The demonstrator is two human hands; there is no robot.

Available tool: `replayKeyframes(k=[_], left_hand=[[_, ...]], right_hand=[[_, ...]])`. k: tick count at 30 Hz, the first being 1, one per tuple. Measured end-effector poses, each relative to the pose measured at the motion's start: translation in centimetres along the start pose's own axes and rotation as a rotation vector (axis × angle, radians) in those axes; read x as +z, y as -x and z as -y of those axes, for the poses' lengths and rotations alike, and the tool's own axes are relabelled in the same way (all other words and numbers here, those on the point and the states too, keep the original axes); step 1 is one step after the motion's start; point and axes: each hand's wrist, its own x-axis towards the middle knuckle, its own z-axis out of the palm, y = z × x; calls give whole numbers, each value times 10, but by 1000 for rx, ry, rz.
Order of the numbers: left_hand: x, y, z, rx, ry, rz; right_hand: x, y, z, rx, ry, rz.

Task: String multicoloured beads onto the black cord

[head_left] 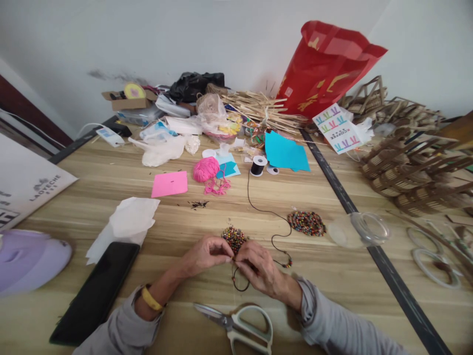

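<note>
My left hand (209, 254) pinches a tiny yellowish bead between thumb and forefinger, just in front of a heap of multicoloured beads (233, 238). Fingertip to fingertip with it, my right hand (260, 266) is closed on a thin black cord (242, 290), which loops below the fingers. The cord's exact end is hidden by the fingers. Several beads (287, 260) are threaded on the cord to the right of my hand, and the cord runs back to a black spool (258, 165). Scissors (236, 323) with pale handles lie open below my hands.
A string of beads (306, 223) lies at right beside clear plastic lids (360, 229). A black phone (98, 291) rests on white paper at left. Pink yarn (206, 169), coloured paper and bags crowd the back. Woven baskets (391, 172) and a red bag (328, 69) stand at right.
</note>
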Motion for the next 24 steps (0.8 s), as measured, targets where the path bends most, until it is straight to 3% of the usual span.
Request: replayKeyframes(k=[24], left_hand=[[-1, -1, 2, -1, -15, 4]], right_hand=[[1, 1, -3, -4, -2, 13]])
